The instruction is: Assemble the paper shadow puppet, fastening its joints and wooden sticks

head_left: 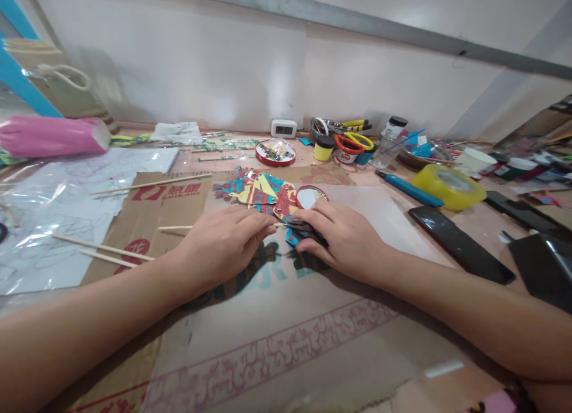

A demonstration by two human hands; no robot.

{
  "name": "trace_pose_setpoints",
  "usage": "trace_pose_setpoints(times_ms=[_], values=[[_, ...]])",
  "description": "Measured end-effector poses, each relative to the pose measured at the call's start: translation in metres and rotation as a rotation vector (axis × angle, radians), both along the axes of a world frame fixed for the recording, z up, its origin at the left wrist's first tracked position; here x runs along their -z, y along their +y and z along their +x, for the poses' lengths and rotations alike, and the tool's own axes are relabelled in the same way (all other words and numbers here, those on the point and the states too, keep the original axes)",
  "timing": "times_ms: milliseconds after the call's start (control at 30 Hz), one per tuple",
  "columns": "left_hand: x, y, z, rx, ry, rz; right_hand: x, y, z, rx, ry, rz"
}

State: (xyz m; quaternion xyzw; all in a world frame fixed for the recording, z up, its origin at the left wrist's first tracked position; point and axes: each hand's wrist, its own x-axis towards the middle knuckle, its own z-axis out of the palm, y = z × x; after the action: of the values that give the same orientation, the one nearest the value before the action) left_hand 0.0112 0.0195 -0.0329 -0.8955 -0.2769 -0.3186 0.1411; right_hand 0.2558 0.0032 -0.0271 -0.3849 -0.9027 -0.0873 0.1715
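Note:
A thin wooden stick (175, 227) lies across my left hand (227, 243), pinched between closed fingers. Its tip pokes out toward my right hand (346, 237), which is wrapped round a pair of dark pliers (308, 231). The jaws of the pliers are at the stick's tip; whether they grip it I cannot tell. Just beyond both hands lies a painted cut-out figure (263, 189) in blue, yellow and red, with small shiny studs. Its lower end is partly hidden by the pliers and my right hand. A small round dish (308, 195) with gold bits touches the right side of the figure.
Cardboard (187, 192) and printed paper cover the table, with loose sticks (102, 246) at left. Behind stand a dish of beads (276, 152), a small clock (283, 128) and scissors (351, 143). At right lie a blue cutter (411, 188), yellow tape (449, 186) and a phone (460, 244).

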Motion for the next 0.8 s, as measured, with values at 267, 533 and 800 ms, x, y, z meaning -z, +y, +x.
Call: trace_pose_setpoints(times_ms=[267, 533, 800], values=[[0.000, 0.004, -0.001, -0.080, 0.048, -0.097, -0.013, 0.049, 0.036, 0.308, -0.060, 0.080], [0.002, 0.006, -0.001, -0.069, 0.058, -0.137, 0.001, 0.070, 0.057, 0.503, -0.200, -0.057], [0.002, 0.012, -0.004, -0.067, 0.053, -0.108, -0.040, 0.023, -0.002, 0.124, 0.115, 0.216]])
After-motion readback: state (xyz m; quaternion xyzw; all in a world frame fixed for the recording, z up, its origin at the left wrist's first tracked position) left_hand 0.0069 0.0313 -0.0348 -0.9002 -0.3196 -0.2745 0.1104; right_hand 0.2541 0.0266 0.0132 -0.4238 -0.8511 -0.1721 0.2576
